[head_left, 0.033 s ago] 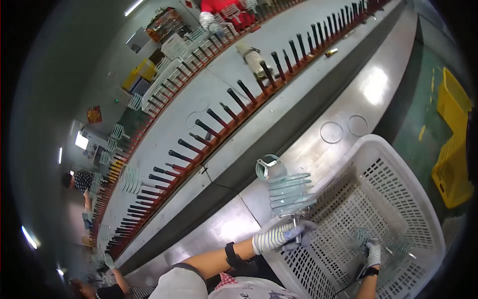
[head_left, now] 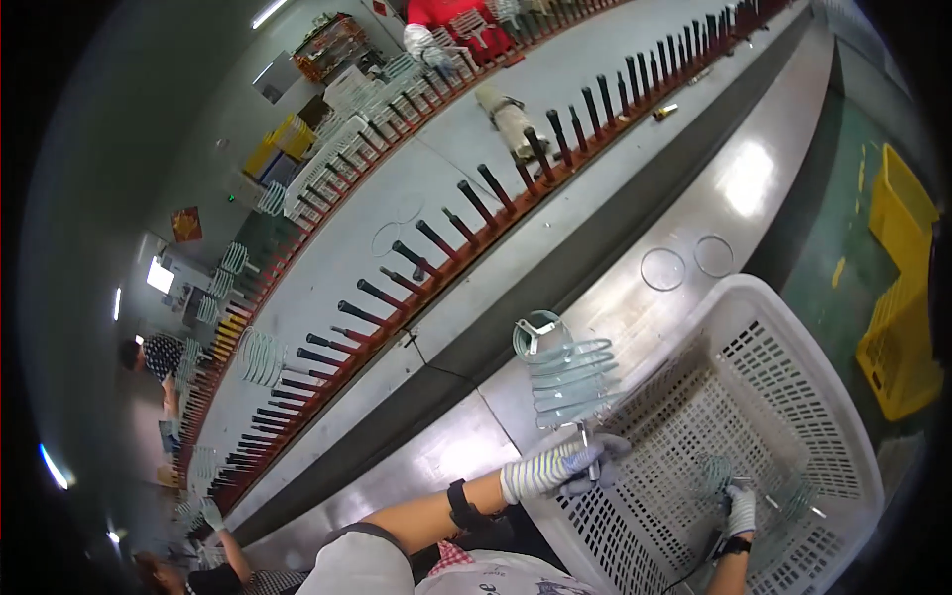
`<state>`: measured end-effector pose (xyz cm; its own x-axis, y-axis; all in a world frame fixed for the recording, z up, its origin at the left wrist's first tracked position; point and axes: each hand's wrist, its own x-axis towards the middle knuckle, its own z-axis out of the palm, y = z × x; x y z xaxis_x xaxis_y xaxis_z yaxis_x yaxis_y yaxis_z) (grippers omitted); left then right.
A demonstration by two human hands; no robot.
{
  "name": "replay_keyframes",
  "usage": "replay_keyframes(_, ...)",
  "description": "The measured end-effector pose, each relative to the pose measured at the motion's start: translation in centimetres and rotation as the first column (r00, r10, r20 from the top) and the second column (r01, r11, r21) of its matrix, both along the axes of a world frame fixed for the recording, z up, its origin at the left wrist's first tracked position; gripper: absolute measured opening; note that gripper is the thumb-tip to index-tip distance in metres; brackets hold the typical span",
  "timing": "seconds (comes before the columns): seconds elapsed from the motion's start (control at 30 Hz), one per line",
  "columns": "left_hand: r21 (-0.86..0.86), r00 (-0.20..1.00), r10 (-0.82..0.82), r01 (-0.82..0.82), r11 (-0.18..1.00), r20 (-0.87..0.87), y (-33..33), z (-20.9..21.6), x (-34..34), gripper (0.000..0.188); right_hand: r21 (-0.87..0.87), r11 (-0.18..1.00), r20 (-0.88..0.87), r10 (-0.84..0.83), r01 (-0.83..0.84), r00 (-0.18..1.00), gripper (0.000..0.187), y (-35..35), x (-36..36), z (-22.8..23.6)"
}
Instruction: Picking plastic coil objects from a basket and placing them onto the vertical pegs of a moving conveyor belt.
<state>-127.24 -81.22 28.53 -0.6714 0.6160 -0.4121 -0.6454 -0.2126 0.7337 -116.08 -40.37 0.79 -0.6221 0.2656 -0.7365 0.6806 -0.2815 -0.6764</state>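
The gloved left hand [head_left: 573, 468] grips the metal stem [head_left: 584, 433] of a pale-green coil [head_left: 572, 382] beside the left rim of the white basket [head_left: 741, 287]. The gloved right hand [head_left: 741, 506] contacts a second coil [head_left: 711, 475] inside the basket; its grip cannot be determined.

Pale green coil [head_left: 573, 385], metal stem [head_left: 584, 433] in left hand [head_left: 593, 464], second coil [head_left: 711, 476] (partly covered) inside white basket [head_left: 808, 402], at right hand [head_left: 740, 504]

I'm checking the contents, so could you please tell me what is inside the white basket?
Inside the white basket are a greenish wire coil, at the right hand, and another coil farther right. Anything directly beneath them is covered and cannot be seen.
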Motion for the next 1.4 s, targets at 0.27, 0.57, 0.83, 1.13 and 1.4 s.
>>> replay_keyframes(0.27,0.049,0.767,0.341,-0.376,0.925,-0.543,-11.4,-2.1,-12.4,0.039,-0.025,0.997,-0.139,-0.076,0.073,0.987,0.028,-9.4,1.2,14.6)
replay_keyframes(0.57,-0.071,0.235,0.424,-0.927,0.367,-0.875,-26.3,-7.3,-36.4,0.026,-0.011,0.971,-0.295,-0.233,0.240,0.927,0.031,-18.6,7.3,24.0)
replay_keyframes(0.83,-0.244,0.547,0.393,-0.761,0.601,-0.740,-30.0,-10.0,-32.8,0.028,0.153,0.971,-0.327,-0.125,0.183,0.937,0.029,-22.5,7.9,28.9)
replay_keyframes(1.13,-0.494,0.564,-0.437,0.059,0.868,-0.701,-7.4,-3.6,-2.9,0.070,-0.517,0.856,-0.423,-0.248,-0.007,0.872,0.030,-24.6,3.4,29.8)
replay_keyframes(1.4,-0.367,0.745,-0.554,0.430,0.825,-0.372,-3.0,-9.1,1.1,0.049,-0.903,0.421,-0.058,-0.311,0.083,0.949,0.026,-21.1,3.5,29.8)
